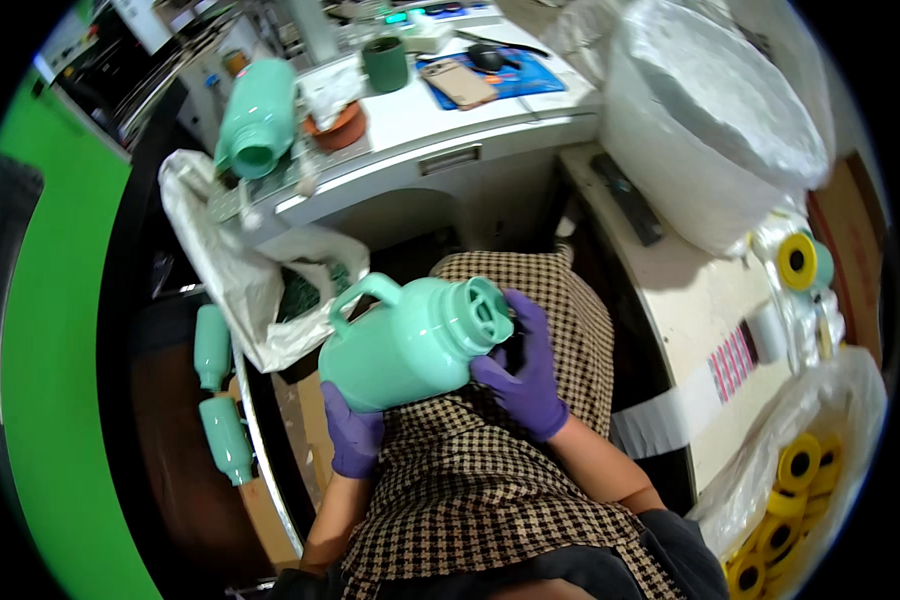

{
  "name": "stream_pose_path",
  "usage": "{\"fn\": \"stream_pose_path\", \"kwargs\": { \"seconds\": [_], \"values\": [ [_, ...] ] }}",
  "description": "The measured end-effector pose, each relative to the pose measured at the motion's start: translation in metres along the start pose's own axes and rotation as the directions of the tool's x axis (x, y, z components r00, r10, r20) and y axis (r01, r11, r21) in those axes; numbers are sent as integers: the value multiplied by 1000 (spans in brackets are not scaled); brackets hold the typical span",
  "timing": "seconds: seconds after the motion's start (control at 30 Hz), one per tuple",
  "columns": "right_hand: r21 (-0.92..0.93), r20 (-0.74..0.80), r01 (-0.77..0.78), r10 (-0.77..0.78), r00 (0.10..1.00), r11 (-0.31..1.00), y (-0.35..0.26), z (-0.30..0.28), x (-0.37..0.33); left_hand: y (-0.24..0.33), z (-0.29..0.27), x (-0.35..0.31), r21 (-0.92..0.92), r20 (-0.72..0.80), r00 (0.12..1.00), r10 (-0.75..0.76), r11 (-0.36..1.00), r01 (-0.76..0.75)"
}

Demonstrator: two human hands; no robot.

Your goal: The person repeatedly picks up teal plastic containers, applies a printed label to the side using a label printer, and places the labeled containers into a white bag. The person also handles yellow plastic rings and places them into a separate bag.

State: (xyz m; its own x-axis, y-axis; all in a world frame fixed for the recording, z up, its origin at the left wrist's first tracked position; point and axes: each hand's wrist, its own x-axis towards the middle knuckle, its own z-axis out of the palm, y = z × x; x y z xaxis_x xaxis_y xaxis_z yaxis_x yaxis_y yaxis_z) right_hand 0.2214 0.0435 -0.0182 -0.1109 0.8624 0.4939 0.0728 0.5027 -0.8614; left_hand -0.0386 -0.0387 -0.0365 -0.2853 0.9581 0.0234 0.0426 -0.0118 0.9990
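Hands gloved in purple, I see left (354,437) under and right (526,372) beside, gripping a mint-green plastic jug (405,345) above my lap.

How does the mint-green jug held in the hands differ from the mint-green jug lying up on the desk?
The held jug is gripped over the lap by the left hand underneath and the right hand at its neck; the desk jug lies untouched on the desk. The held jug's mouth points right and shows ribs inside it, while the desk jug's mouth faces down-left and looks plain. The held jug's handle shows; the desk jug's does not. Both share one colour.
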Motion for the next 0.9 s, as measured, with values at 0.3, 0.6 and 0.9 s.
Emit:
{"fn": "stream_pose_path", "kwargs": {
  "seconds": [0.3, 0.6, 0.9],
  "values": [
    [-428, 170, 461, -432, 886, 777, -12, -12, -19, -17, -30, 11, 582, 138, 924, 356, 726, -366],
    [-186, 596, 88, 41, 802, 979, -19, -26, -18, -41, -30, 4, 796, 145, 774, 617, 392, -462],
    [-103, 816, -176, 185, 547, 979, -35, -49, -14, 44, -15, 43, 202, -143, 981, 129, 974, -99]
  ]
}}
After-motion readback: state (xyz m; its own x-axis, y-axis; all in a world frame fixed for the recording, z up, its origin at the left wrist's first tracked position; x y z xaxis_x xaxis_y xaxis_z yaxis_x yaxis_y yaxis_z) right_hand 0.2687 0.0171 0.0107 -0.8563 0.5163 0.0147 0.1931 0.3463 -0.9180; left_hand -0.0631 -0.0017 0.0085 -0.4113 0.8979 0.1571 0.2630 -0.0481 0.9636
